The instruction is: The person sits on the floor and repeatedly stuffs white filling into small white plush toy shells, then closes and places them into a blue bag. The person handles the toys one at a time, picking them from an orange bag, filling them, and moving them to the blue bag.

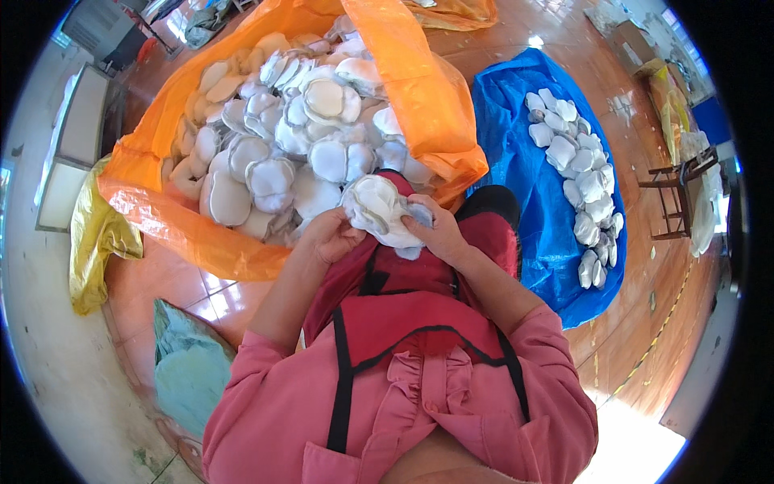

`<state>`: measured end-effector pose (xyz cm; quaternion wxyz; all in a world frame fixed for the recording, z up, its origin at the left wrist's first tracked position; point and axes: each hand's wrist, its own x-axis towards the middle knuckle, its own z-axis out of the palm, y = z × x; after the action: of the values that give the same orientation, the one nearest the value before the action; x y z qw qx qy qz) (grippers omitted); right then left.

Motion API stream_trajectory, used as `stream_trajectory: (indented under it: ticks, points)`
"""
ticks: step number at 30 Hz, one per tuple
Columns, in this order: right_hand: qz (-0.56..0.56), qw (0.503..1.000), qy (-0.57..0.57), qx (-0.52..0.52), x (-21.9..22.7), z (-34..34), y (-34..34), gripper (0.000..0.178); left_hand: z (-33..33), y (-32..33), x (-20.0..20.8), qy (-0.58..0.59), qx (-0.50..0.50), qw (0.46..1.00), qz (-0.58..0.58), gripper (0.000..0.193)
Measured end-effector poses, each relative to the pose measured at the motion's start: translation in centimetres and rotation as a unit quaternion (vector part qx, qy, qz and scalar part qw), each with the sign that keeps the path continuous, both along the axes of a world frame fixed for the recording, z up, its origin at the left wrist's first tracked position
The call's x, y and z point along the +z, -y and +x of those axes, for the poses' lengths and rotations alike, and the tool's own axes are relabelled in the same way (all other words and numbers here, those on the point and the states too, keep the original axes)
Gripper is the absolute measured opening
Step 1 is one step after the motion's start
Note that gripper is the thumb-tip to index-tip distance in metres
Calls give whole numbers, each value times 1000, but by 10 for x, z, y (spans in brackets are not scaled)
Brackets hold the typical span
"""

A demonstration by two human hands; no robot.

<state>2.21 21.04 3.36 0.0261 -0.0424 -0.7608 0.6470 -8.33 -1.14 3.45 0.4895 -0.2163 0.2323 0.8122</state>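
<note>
Over my lap, a bundle of white rounded pads (375,206) is held up between both hands. Its pieces overlap with wavy edges, and their exact kind cannot be made out. My left hand (332,234) pinches the bundle's left edge with thumb and fingers. On the other side, my right hand (439,232) grips the right edge, where a greyish piece shows by the fingers. Just beyond my hands stands a large orange sack (427,89), opened wide and heaped with similar white pads (270,177), some loose and some clustered.
To the right lies a blue sheet or sack (516,161) bearing a long row of white pads (584,161). Yellow sacking (101,234) and a pale green sack (189,379) lie at the left. A wooden stool (673,198) stands far right on the tiled floor (637,298).
</note>
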Motion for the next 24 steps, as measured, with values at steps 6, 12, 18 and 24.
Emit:
stream_trajectory:
  ticks: [6, 12, 18, 24]
  points:
    - [91, 994, 53, -4, 2, -14, -15, 41, 11, 2, 7, -49, -9, 999, -8, 26]
    - [145, 989, 18, -8, 3, -24, -11, 44, 28, -37, 43, -180, -11, 958, -225, 43]
    - [-29, 998, 47, -7, 0, -23, -14, 33, 24, -39, 17, -155, 56, 963, -211, 47]
    - [-307, 948, 82, -21, -10, -15, -5, 28, 10, -30, -15, -54, 86, 993, -60, 41]
